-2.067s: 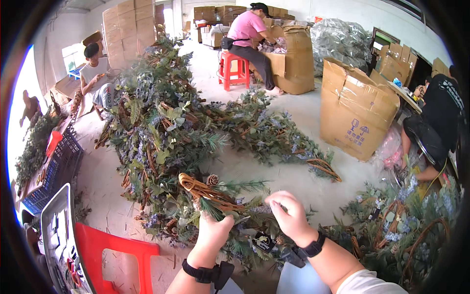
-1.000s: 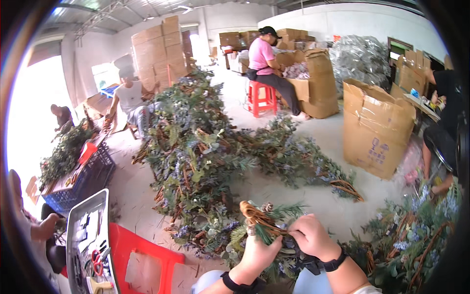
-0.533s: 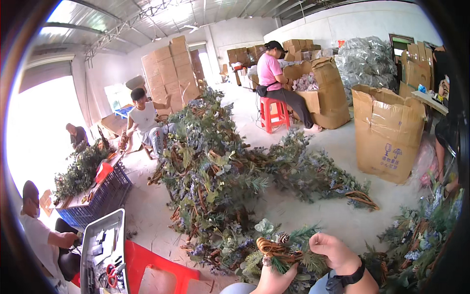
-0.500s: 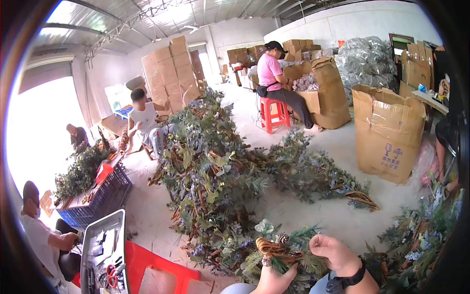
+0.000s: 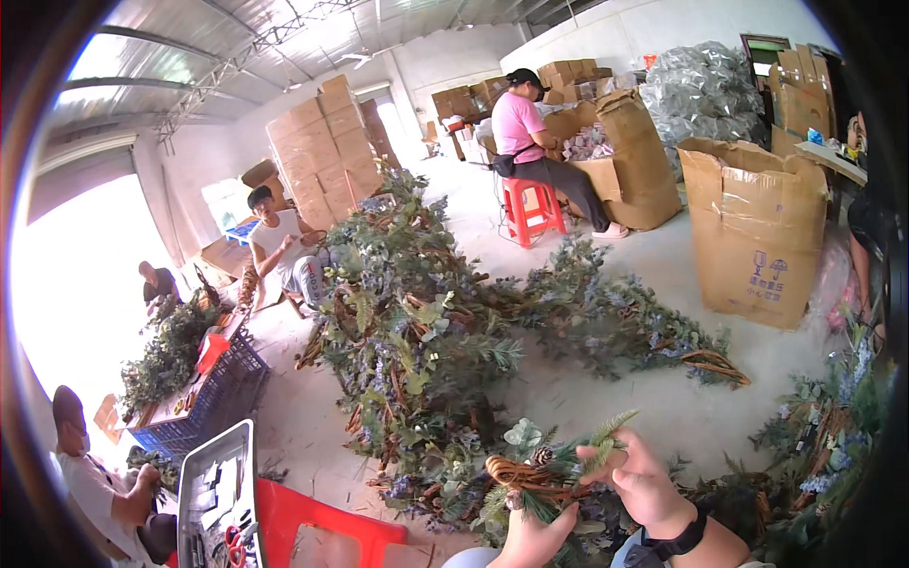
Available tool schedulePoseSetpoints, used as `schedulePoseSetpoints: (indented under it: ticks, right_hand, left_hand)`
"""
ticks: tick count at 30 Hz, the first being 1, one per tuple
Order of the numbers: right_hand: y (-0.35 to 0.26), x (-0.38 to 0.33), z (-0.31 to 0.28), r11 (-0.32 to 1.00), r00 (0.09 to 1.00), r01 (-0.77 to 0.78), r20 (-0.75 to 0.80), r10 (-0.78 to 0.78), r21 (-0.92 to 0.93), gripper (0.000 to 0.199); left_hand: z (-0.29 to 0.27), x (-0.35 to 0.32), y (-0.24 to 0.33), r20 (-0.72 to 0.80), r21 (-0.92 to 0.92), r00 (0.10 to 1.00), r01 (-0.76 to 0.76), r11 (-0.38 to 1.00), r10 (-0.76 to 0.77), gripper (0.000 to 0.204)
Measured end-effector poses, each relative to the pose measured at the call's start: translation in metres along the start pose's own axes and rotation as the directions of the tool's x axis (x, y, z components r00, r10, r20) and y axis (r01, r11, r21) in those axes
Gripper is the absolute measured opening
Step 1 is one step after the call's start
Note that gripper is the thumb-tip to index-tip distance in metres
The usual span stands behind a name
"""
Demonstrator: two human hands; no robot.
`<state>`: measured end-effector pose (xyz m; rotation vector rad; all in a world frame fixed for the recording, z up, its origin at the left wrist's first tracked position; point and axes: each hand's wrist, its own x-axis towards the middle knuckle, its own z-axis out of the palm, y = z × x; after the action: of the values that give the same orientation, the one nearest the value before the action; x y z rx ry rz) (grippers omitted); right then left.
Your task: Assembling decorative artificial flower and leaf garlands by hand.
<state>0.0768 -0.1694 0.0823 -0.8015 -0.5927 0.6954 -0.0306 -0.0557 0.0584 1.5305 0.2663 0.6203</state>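
At the bottom, my left hand [image 5: 538, 540] is closed around a brown twisted-vine wreath [image 5: 519, 470] dressed with artificial greenery. A small pinecone [image 5: 542, 456] and round pale leaves [image 5: 523, 434] stick up from it. My right hand [image 5: 651, 485], with a black band on its wrist, pinches a green fern-like sprig [image 5: 606, 440] just right of the vine. The sprig's tip points up and away from me. Where its stem meets the wreath is hidden behind my fingers.
A big heap of similar greenery [image 5: 407, 322] rises ahead, with more foliage [image 5: 833, 454] at right. A red stool [image 5: 322, 516] and a grey tray [image 5: 194, 473] with scissors stand at left. Large cartons [image 5: 753, 237] are behind. Several people sit working around the room.
My right hand has risen slightly, and the fern-like sprig now stands raised between its fingers. The left hand keeps its hold on the wreath. The whole view has tilted a little.
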Motion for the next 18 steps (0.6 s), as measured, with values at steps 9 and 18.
schedulePoseSetpoints:
  ticks: [9,18]
  right_hand:
    - [0.005,0.008,-0.025,0.990,0.982,0.132,-0.142,-0.124,0.046,0.064]
    - [0.054,0.022,-0.073,0.352,0.990,-0.029,0.021,0.136,-0.935,0.048]
  left_hand:
    - [-0.006,0.010,-0.008,-0.021,0.161,0.995,0.099,0.982,-0.097,0.038]
    - [-0.014,0.025,-0.032,-0.097,-0.106,0.994,0.045,0.993,-0.055,0.045]
